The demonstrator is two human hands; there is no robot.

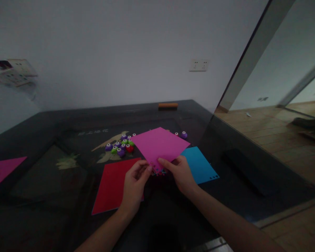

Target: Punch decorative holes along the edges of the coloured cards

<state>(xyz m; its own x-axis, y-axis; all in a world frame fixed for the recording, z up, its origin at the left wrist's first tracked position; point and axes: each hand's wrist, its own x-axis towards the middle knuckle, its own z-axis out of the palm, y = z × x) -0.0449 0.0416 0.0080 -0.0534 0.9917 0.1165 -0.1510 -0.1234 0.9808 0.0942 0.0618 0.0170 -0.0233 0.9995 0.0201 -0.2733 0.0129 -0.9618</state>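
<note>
A pink sheet of paper (160, 145) is held up off the table, one corner pointing toward me. My right hand (182, 173) grips its near right edge, thumb on top and fingers underneath. At the near corner, the fingers of my left hand (135, 178) are pinched together at the paper's left edge. Small dark holes show in that corner. Tiny coloured bits (159, 173) appear just below it; whether they lie on the table I cannot tell. A red sheet (112, 183) lies under my left hand, and a blue sheet (199, 166) with holes in one corner lies beside my right.
Several purple, green and red eye-shaped toys (120, 151) cluster behind the red sheet, with a few more behind the pink paper. Another pink sheet (5, 169) lies far left. A dark flat object (249, 171) is at right, an orange bar (168, 105) by the wall.
</note>
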